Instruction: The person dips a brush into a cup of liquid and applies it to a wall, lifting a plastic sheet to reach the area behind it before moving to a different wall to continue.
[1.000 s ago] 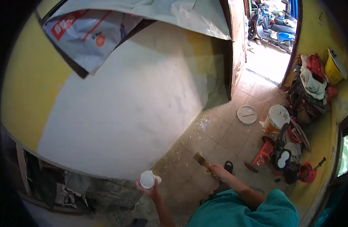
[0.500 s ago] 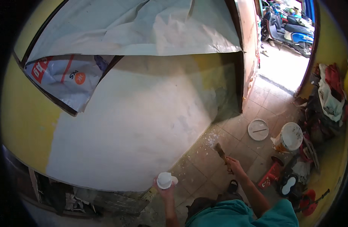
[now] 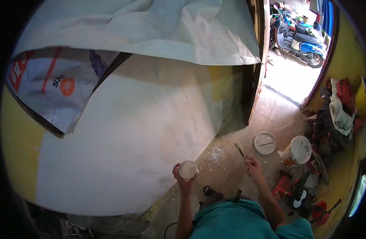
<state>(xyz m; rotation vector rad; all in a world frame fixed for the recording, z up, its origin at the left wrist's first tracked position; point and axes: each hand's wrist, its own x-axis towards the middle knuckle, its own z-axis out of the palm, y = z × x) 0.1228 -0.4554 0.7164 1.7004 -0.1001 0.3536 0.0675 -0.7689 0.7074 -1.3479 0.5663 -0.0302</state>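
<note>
My left hand [image 3: 185, 184] is wrapped round a small round white cup [image 3: 187, 170], held upright near the lower edge of the wall. Its pale contents show through the open top. In my right hand [image 3: 253, 165] is a paintbrush [image 3: 240, 151], gripped by the handle with its head pointing up and left, over the tiled floor. The brush is apart from both the cup and the wall. In front of me the wall [image 3: 131, 135] is mostly coated white, with yellow left at its far left and near the doorway. Greyish patches show low on its right side.
A white bucket [image 3: 300, 150] and its round lid [image 3: 265, 143] sit on the tiles [image 3: 226, 167] to the right. White splatters mark the floor. Clothes [image 3: 342, 107] and red items [image 3: 282, 187] crowd the right wall. Plastic sheeting [image 3: 143, 32] hangs above; a motorbike [image 3: 298, 42] stands outside the doorway.
My view has shifted. The cup has come up and to the right, its opening now showing more. The brush has moved slightly up and right, still in my right hand.
</note>
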